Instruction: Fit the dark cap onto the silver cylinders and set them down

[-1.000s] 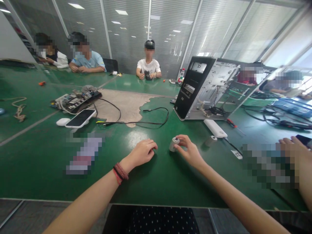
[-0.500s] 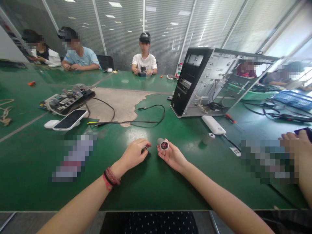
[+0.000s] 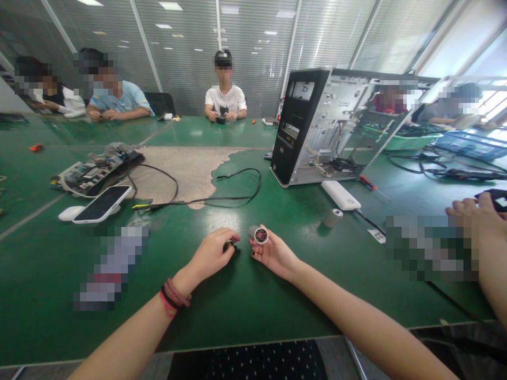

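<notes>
My right hand (image 3: pixel 273 252) holds a small grey cylinder (image 3: pixel 258 234) just above the green table (image 3: pixel 245 295), its open end turned toward me and showing red and dark parts inside. My left hand (image 3: pixel 212 253) rests on the table right beside it, fingers curled in a pinch on a small dark thing I cannot make out. A braided red and dark band circles my left wrist. A second grey cylinder (image 3: pixel 332 217) stands on the table to the right.
An open computer case (image 3: pixel 317 126) stands behind on the right, a white power bank (image 3: pixel 340 194) and a red screwdriver (image 3: pixel 370 184) near it. A phone (image 3: pixel 101 203), a circuit board (image 3: pixel 93 169) and black cables (image 3: pixel 222 198) lie on the left. Several people sit around; another person's hand (image 3: pixel 481 221) is at the right edge.
My right hand lifted the grey cylinder off the table, turned its open end toward me and brought it closer to my left hand. The view shifted slightly to the right.
</notes>
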Demonstrator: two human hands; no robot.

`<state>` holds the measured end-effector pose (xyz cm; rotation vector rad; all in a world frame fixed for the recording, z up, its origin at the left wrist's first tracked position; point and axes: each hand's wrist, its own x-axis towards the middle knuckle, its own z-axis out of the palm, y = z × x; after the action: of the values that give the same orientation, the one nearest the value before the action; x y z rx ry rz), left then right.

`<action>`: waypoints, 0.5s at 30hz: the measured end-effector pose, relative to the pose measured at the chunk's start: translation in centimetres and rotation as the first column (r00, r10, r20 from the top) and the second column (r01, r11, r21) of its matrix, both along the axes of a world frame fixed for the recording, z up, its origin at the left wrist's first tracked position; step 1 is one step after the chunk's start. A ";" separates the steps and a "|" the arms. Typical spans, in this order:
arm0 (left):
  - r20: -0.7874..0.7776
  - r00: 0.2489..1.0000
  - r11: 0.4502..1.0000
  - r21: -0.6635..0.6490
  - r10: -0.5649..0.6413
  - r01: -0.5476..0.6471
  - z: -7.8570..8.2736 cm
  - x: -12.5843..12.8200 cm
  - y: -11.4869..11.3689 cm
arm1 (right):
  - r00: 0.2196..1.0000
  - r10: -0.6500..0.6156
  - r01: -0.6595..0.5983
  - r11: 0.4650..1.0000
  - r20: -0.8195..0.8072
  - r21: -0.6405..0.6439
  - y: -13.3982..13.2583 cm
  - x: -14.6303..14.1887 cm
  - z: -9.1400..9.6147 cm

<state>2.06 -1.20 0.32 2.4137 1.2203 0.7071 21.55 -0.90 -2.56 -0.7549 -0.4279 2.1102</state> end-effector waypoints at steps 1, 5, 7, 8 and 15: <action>0.000 1.000 1.000 0.000 0.002 -0.002 0.0 0.0 0.0 | 1.000 0.002 -0.002 1.000 -0.003 0.000 0.0 0.0 -0.1; 0.008 1.000 1.000 -0.005 0.004 -0.004 0.0 0.0 0.0 | 1.000 0.004 -0.004 1.000 -0.006 0.008 0.1 0.0 -0.2; 0.009 1.000 1.000 -0.009 -0.001 0.001 0.1 0.0 0.0 | 1.000 0.004 -0.004 1.000 -0.003 0.011 0.0 -0.1 -0.1; 0.007 1.000 1.000 -0.012 -0.003 0.003 0.1 0.0 0.0 | 1.000 0.005 -0.005 1.000 -0.003 0.011 0.0 -0.1 -0.1; 0.003 1.000 1.000 -0.020 -0.005 0.005 0.1 0.0 0.1 | 1.000 0.002 -0.002 1.000 0.005 0.016 0.0 -0.1 0.2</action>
<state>2.08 -1.13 0.45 2.3979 1.2139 0.6941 21.40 -0.92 -2.32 -0.7513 -0.4478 2.1047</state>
